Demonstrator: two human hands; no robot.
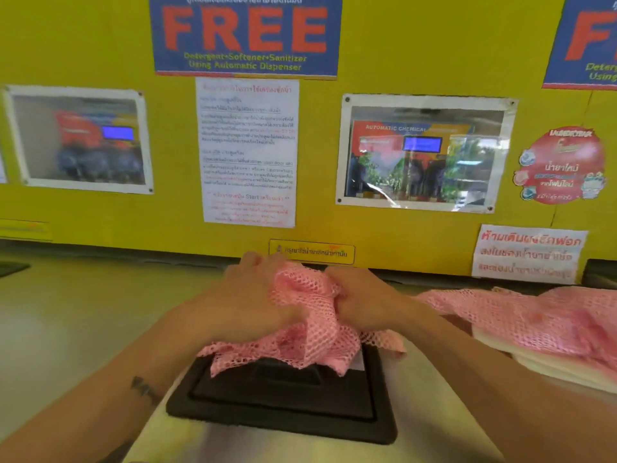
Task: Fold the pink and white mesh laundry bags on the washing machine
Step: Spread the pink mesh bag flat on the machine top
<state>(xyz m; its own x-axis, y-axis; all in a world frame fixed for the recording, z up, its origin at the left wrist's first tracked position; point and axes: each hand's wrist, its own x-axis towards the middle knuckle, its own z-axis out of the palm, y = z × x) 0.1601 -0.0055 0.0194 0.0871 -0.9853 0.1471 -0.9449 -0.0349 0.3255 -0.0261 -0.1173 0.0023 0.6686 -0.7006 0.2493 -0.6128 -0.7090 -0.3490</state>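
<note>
Pink mesh fills the frame's centre; our left hand (pixel 248 300) clamps one side of the bunched pink mesh bag (pixel 300 332), fingers curled into it above the black lid (pixel 283 402); our right hand (pixel 362 300) grips the other side; soft, light, limp netting, best pinched at corners; more bags (pixel 534 322) lie at right.
</note>
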